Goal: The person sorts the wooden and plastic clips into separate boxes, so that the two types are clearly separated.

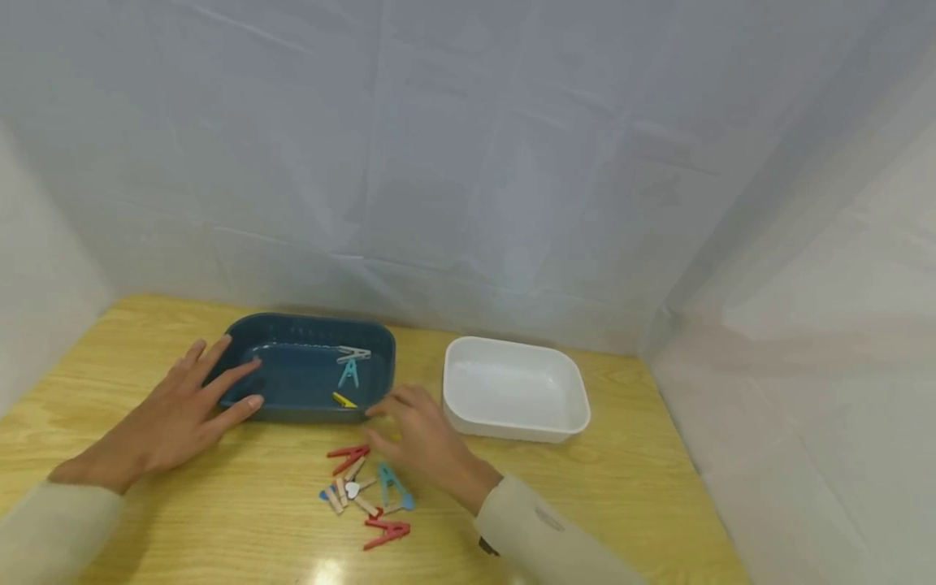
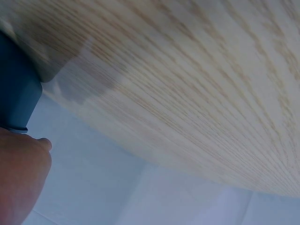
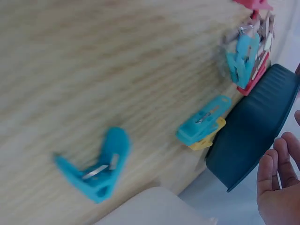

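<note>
Pegs (image 1: 351, 366) — three inside the tray (image 1: 307, 413), a mixed heap before it; likely light, stiff, sprung, not fragile, best pinched mid-body. Left hand (image 1: 188, 406): fingers spread at the tray's left end. Right hand (image 1: 422, 435): by the tray's near right corner, thumb and fingers parted, nothing seen between. Right wrist view only: a lone blue peg (image 3: 102, 178) and a blue-yellow pair (image 3: 201, 123) outside the tray — absent from the head view, which alone shows its inside.

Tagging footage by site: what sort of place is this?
Probably a staged recording booth: plain pale sheeting hangs behind and to both sides of a wood-grain tabletop, where a dark blue tray, a white tray and loose clothespins are set out.
</note>
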`<action>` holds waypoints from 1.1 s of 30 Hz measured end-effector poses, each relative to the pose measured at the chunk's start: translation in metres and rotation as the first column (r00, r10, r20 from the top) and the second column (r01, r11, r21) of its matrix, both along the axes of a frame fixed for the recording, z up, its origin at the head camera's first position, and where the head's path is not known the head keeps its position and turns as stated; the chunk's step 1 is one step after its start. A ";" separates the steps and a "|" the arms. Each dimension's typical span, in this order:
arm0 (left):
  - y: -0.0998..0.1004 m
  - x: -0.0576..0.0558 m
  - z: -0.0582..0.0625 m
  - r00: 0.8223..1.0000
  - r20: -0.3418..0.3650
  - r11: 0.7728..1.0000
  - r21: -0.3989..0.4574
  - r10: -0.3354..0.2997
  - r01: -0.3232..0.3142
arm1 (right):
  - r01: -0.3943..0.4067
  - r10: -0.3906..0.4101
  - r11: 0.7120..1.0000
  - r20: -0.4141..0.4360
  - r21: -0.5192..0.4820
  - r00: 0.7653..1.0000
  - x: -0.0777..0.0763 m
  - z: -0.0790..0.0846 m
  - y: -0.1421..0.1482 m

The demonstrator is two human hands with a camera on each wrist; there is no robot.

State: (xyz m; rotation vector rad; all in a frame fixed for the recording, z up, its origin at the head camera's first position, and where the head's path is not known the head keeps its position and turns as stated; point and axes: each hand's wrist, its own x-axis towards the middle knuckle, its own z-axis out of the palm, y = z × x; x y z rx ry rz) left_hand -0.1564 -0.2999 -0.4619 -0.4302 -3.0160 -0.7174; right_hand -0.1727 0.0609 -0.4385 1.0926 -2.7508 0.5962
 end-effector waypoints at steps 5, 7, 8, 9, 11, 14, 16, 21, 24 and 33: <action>0.000 0.000 0.000 1.000 -0.002 1.000 0.005 -0.006 0.006 | -0.023 0.024 1.000 0.017 -0.015 1.000 0.007 -0.007 0.014; 0.000 -0.001 0.000 1.000 0.004 1.000 0.006 -0.006 0.006 | -0.023 0.023 1.000 0.026 -0.009 0.999 0.010 -0.009 0.020; 0.000 -0.001 0.000 1.000 0.008 1.000 0.006 -0.007 0.006 | -0.023 0.023 1.000 0.023 -0.004 0.999 0.012 -0.010 0.023; 0.000 -0.001 0.001 1.000 0.010 1.000 0.005 -0.006 0.006 | -0.024 0.024 1.000 0.024 -0.003 0.999 0.013 -0.011 0.025; 0.000 -0.001 0.001 1.000 0.010 1.000 0.003 -0.006 0.006 | -0.027 0.027 1.000 0.010 -0.008 1.000 0.015 -0.013 0.031; 0.001 -0.001 0.001 1.000 0.010 1.000 0.001 -0.007 0.007 | -0.024 0.024 1.000 0.003 -0.013 1.000 0.018 -0.019 0.039; 0.001 -0.001 0.000 1.000 0.009 1.000 -0.001 -0.006 0.006 | -0.010 0.010 1.000 0.011 -0.008 1.000 0.020 -0.023 0.045; 0.002 -0.001 0.001 1.000 0.003 1.000 -0.002 -0.006 0.006 | 0.029 -0.029 1.000 0.025 0.010 0.999 0.023 -0.029 0.058; 0.001 0.000 0.002 1.000 -0.003 1.000 -0.001 -0.006 0.006 | 0.044 -0.044 0.999 -0.004 0.011 0.999 0.025 -0.032 0.064; 0.000 0.001 0.002 1.000 -0.017 1.000 -0.002 -0.011 0.011 | 0.100 -0.100 0.995 -0.049 0.014 0.994 0.030 -0.036 0.074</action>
